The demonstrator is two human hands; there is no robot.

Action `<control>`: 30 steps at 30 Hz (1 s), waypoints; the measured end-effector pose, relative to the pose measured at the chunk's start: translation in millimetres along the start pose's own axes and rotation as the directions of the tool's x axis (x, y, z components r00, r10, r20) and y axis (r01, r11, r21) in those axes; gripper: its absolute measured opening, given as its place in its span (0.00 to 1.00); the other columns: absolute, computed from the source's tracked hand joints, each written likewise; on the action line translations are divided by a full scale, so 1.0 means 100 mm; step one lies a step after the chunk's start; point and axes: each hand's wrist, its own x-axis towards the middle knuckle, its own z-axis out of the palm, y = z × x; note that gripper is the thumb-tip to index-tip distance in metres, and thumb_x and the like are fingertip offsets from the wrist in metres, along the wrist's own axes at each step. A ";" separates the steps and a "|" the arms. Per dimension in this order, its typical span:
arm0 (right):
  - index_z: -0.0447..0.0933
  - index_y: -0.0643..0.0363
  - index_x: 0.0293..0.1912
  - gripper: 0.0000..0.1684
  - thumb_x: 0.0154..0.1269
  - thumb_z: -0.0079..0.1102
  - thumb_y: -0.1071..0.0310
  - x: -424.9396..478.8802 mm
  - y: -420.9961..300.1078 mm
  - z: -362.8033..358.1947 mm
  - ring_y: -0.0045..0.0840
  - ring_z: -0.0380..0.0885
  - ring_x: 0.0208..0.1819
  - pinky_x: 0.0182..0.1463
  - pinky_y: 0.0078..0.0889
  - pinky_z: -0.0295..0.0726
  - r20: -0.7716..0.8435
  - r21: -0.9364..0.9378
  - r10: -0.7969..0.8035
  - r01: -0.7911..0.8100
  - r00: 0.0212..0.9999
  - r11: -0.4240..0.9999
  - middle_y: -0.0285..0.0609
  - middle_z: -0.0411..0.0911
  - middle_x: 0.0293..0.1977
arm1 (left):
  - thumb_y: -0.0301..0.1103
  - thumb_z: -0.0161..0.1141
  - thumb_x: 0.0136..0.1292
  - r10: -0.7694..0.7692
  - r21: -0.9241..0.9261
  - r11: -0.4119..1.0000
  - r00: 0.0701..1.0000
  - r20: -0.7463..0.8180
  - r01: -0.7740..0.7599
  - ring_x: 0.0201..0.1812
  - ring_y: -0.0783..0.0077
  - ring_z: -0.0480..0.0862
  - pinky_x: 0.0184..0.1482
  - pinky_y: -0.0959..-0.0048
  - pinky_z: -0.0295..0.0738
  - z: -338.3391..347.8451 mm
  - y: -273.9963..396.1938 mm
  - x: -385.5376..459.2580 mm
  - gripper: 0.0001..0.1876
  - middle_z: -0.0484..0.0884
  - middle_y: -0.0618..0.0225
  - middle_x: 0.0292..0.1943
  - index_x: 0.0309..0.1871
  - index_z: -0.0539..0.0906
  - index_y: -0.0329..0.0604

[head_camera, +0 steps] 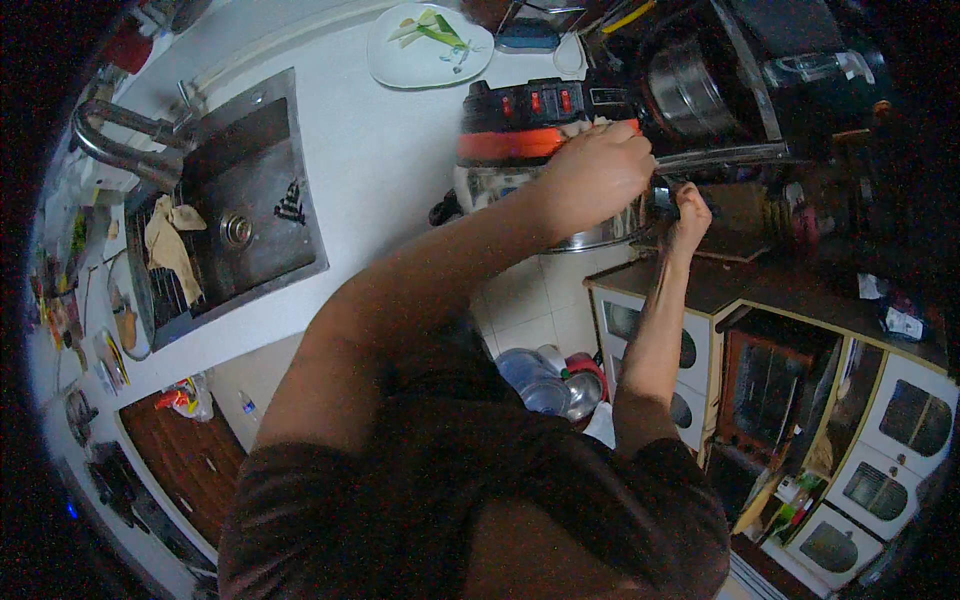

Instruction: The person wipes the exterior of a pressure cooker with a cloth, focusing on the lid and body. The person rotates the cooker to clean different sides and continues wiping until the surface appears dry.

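A large appliance, like a wet-and-dry vacuum cleaner, has a black top (522, 103) with red switches, an orange band (506, 143) and a shiny steel drum (487, 184). My left hand (604, 169) lies over the band's right part, its fingers curled on a pale, crumpled piece that looks like a cloth (576, 130). My right hand (691, 210) is at the appliance's right side, fingers bent, close to a dark fitting; whether it grips anything cannot be told. My left forearm hides part of the drum.
At left are a sink (262, 180), a curved faucet (124, 112) and a beige cloth (171, 244) over a rack. A plate (386, 64) holds cut green stalks. A steel pot (686, 90) stands behind my hands. Basins (536, 382) are on the floor; low cabinets (697, 349) stand at right.
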 end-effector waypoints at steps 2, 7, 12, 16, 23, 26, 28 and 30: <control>0.55 0.58 0.23 0.11 0.53 0.46 0.77 -0.02 -0.17 0.11 0.16 0.52 0.28 0.37 0.18 0.55 -0.006 -0.088 0.011 -0.011 1.000 0.996 0.32 0.56 0.25 | 0.30 0.54 0.55 0.042 -0.097 0.994 0.992 -0.116 -0.054 0.56 0.57 0.76 0.59 0.63 0.72 0.03 -0.10 -0.15 0.19 0.78 0.57 0.53 0.52 0.78 0.41; 0.59 0.60 0.21 0.09 0.52 0.47 0.79 -0.09 -0.30 0.15 0.15 0.56 0.27 0.32 0.19 0.56 0.053 -0.142 -0.052 0.059 0.997 0.988 0.32 0.60 0.24 | 0.23 0.56 0.52 0.087 -0.150 0.977 0.929 -0.360 -0.150 0.58 0.57 0.76 0.60 0.64 0.72 0.17 -0.29 -0.88 0.18 0.79 0.57 0.52 0.49 0.79 0.38; 0.57 0.61 0.21 0.09 0.51 0.45 0.78 -0.14 -0.24 0.08 0.18 0.57 0.27 0.32 0.20 0.57 0.113 -0.108 -0.085 0.098 0.990 0.989 0.34 0.60 0.23 | 0.23 0.59 0.53 -0.166 -0.312 0.945 0.964 -0.209 0.095 0.61 0.55 0.74 0.63 0.59 0.69 0.07 -0.23 -1.39 0.22 0.75 0.58 0.58 0.54 0.77 0.41; 0.58 0.62 0.21 0.09 0.50 0.46 0.76 -0.17 -0.25 0.07 0.18 0.57 0.26 0.32 0.20 0.57 0.123 -0.170 -0.091 0.111 0.988 0.979 0.35 0.61 0.22 | 0.35 0.52 0.67 -0.428 -0.640 0.717 0.899 -0.091 0.277 0.58 0.55 0.76 0.58 0.62 0.72 0.24 -0.24 -1.50 0.16 0.78 0.58 0.54 0.56 0.78 0.44; 0.52 0.58 0.22 0.14 0.54 0.47 0.78 -0.27 -0.18 0.11 0.17 0.51 0.29 0.36 0.20 0.53 0.051 -0.058 -0.098 0.101 0.994 0.993 0.33 0.55 0.25 | 0.30 0.56 0.53 -0.057 -0.119 0.993 0.902 -0.427 0.006 0.50 0.57 0.77 0.52 0.65 0.74 0.17 0.10 -0.52 0.16 0.78 0.57 0.44 0.46 0.78 0.35; 0.55 0.60 0.20 0.11 0.49 0.45 0.79 -0.29 -0.33 0.27 0.17 0.54 0.25 0.32 0.19 0.55 0.024 -0.120 -0.085 0.087 0.996 0.989 0.33 0.57 0.21 | 0.32 0.55 0.53 -0.068 0.021 0.997 0.998 0.007 0.068 0.56 0.56 0.75 0.59 0.65 0.70 0.05 0.24 -0.22 0.21 0.78 0.56 0.50 0.51 0.77 0.33; 0.55 0.60 0.20 0.11 0.51 0.45 0.78 -0.30 -0.31 0.24 0.16 0.55 0.26 0.32 0.19 0.54 0.022 -0.096 -0.103 0.105 0.994 0.990 0.32 0.57 0.22 | 0.32 0.55 0.53 -0.089 0.034 0.995 0.996 0.005 0.089 0.56 0.56 0.75 0.59 0.65 0.70 0.02 0.28 -0.20 0.21 0.78 0.57 0.50 0.52 0.77 0.35; 0.58 0.60 0.21 0.09 0.52 0.46 0.78 -0.29 -0.27 0.24 0.15 0.55 0.27 0.32 0.19 0.54 -0.010 -0.087 -0.074 0.073 0.997 0.994 0.31 0.59 0.23 | 0.31 0.56 0.53 -0.105 -0.027 0.994 0.986 -0.131 0.103 0.53 0.57 0.75 0.56 0.65 0.71 0.04 0.25 -0.27 0.19 0.78 0.58 0.48 0.50 0.77 0.36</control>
